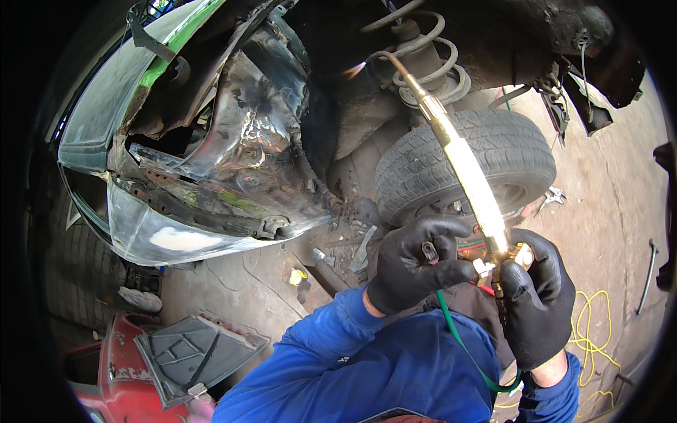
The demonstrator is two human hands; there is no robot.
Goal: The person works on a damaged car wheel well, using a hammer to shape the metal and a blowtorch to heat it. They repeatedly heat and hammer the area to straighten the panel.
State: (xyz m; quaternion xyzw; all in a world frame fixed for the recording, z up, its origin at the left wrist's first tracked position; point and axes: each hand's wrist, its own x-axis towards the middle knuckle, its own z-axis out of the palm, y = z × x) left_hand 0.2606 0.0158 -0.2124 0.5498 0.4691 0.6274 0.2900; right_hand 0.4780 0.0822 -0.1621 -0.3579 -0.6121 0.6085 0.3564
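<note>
Brass torch (465,162) burning away in front of the tire (419,173) and coil spring (458,83)

Black-gloved right hand (539,303) is gripping the torch's lower end; left hand (412,264) is curling round a small dark thing (429,251) (can't tell what), thumb sitting by a shiny knob (482,268), can't tell if it's pinching that too. Tip (395,60) is pointing left, shooting a small flame (355,70).

Torch (469,169) before wheel (416,162), body panels (257,141) left, cord (591,345) on floor (599,197) right

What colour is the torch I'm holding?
The torch is brass-gold, glaring near-white midway, in the head view.
</note>
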